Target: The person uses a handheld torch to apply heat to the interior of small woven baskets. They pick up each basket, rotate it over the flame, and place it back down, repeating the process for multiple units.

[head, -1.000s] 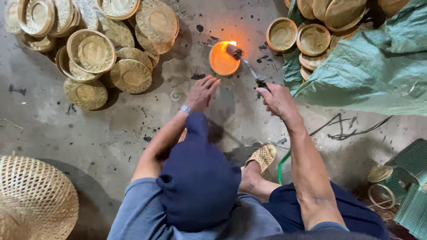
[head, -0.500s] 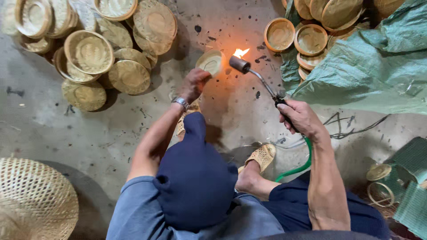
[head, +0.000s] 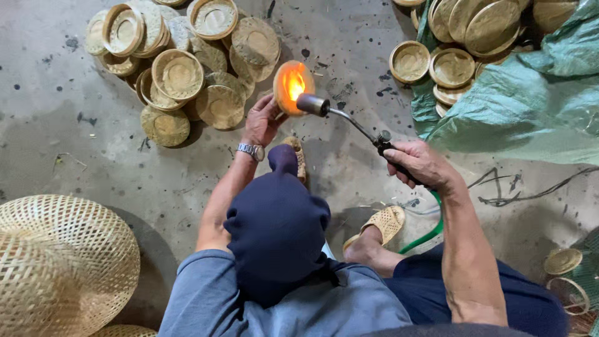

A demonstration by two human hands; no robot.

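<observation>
My left hand [head: 262, 120], with a wristwatch, holds a small round woven bamboo tray [head: 288, 84] tilted up on its edge above the concrete floor. My right hand [head: 419, 163] grips the handle of a gas torch [head: 349, 122]. Its metal nozzle points at the tray from the right, almost touching it. An orange flame [head: 294, 82] plays on the tray's face. A dark blue cap [head: 277, 228] hides part of my left forearm.
A pile of round woven trays [head: 181, 75] lies at the upper left, and more trays [head: 452, 65] sit by a green tarp [head: 536, 106] at the upper right. A large woven basket [head: 59, 262] stands lower left. A green hose [head: 427, 232] runs past my sandalled foot [head: 382, 226].
The tray went from lying on the floor to being held up on edge by my left hand. The torch drew back to the right, then came in again with its flame on the tray.
</observation>
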